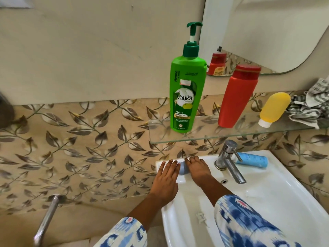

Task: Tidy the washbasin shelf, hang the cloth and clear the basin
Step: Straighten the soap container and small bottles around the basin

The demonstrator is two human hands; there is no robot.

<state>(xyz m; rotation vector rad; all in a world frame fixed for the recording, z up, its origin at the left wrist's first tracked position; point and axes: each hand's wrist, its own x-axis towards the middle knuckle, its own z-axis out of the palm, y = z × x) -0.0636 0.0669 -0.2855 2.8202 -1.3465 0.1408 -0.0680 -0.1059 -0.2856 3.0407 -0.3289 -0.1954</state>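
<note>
Cloth (pixel 309 106) unhung at frame right; both hands (pixel 168 177) (pixel 197 169), fingers spread, flank what may be a small blue item (pixel 183 168) on the basin (pixel 267 202) rim.

Both arms extend forward and slightly left, forearms bare, with blue-and-white patterned sleeves covering the upper forearms. The left hand (pixel 167 177) is held palm down, back of the hand facing the camera, fingers (pixel 170 165) straight, close together and pointing forward. The right hand (pixel 197 169) sits just beside it, also palm down, fingers extended forward and slightly spread. The two hands are near each other but apart, at roughly the same reach. Neither hand is closed around anything. Both wrists are straight, in line with the forearms.
</note>
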